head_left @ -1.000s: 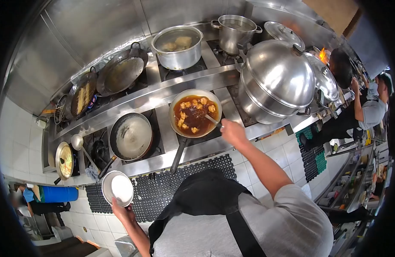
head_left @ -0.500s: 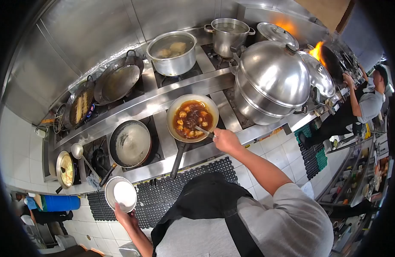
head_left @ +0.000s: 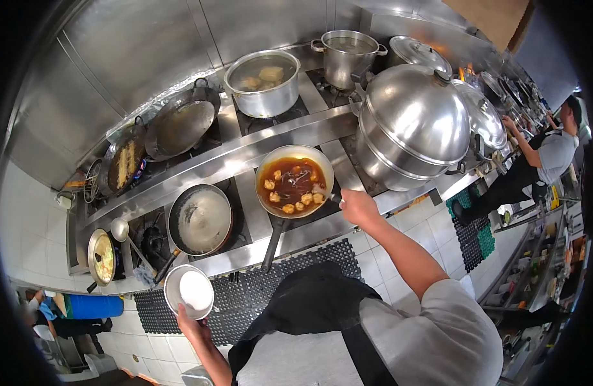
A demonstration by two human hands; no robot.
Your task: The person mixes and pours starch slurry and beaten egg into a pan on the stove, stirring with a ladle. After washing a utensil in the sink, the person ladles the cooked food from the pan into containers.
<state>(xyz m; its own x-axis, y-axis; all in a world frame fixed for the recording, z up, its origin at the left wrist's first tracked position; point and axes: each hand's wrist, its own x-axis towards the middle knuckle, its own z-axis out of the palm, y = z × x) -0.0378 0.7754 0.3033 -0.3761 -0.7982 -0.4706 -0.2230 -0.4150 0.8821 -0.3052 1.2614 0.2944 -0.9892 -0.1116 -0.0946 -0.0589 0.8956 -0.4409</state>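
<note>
Steel walls (head_left: 142,58) filled the upper part of the frame, and before them one long stove (head_left: 290,128) ran from the lower left toward the upper right. White tiles (head_left: 425,212) made the floor; one mat (head_left: 241,293) lay at the lower middle, and a second mat (head_left: 470,231) at the right.

On the stove I counted two woks (head_left: 180,125) at the upper left, two pots (head_left: 264,103) at the upper middle, and one domed steamer (head_left: 415,103) right of the centre, with two lids (head_left: 420,55) beyond it. One co-worker (head_left: 557,151) stood at the right edge, and another person (head_left: 36,305), partly hidden, at the lower left.

Near the centre of the frame was the sauce pan (head_left: 303,152); it contained brown sauce and at least seven pieces (head_left: 288,208). Its handle (head_left: 273,246) pointed to the bottom, slightly left. Just left of it, one frying pan (head_left: 201,220) pointed its handle to the lower left.

Clenched, the right hand (head_left: 359,207) grasped one utensil (head_left: 335,198), whose long axis went leftward and slightly up into the sauce; the shape of its far end I cannot tell. The left hand (head_left: 193,325) gripped one bowl (head_left: 172,293) at the lower left, with something white (head_left: 196,291) inside, its mouth facing up.
</note>
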